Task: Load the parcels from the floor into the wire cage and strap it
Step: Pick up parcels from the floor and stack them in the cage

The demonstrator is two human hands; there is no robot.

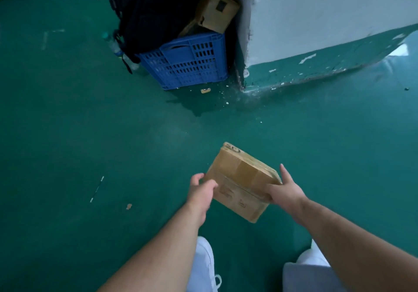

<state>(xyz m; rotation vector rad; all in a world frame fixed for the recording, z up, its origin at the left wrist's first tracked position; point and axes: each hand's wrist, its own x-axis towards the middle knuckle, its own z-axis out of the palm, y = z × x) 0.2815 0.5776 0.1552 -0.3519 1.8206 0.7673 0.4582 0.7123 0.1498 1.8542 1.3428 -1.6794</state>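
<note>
A brown cardboard parcel (241, 179) sealed with tape is held tilted above the green floor (90, 133), in front of my legs. My left hand (201, 190) grips its left edge, thumb on top and fingers curled under. My right hand (285, 192) grips its right side, thumb across the top face and index finger stretched along the far edge. No wire cage or strap is in view.
A blue plastic crate (187, 63) stands against a white and green pillar (316, 31), with a dark bag (153, 13) and cardboard boxes (217, 11) in it. A plastic bottle (117, 49) lies beside the crate. My white shoes (203, 266) are at the bottom.
</note>
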